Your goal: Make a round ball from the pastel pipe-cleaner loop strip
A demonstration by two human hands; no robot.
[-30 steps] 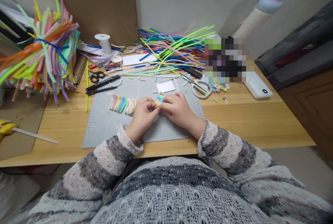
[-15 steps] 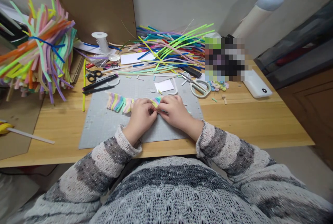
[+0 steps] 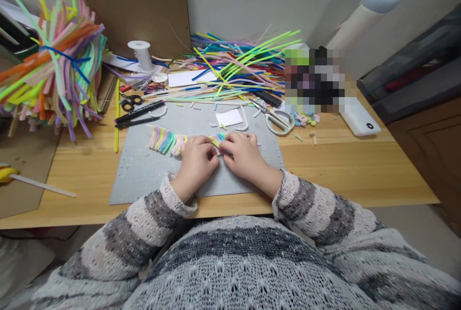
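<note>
Head view: from my end, the strip (image 3: 163, 140) lies on the mat (image 3: 137, 175) beside the left hand (image 3: 197, 158), with more coloured stripes showing between it and the right hand (image 3: 241, 156). Uneven pulling could, I judge, twist or bunch the strip; a cuff (image 3: 180, 199) snagging might shift the mat. Both hands curl inward, thumbs near fingertips, but knuckles hide the tips, so I can't tell whether either pinch is closed, or on what.

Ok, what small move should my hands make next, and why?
I'd probably ease the right hand aside slightly: it and the left hand sit close together at the multicolored row, hiding part of it from view.
</note>
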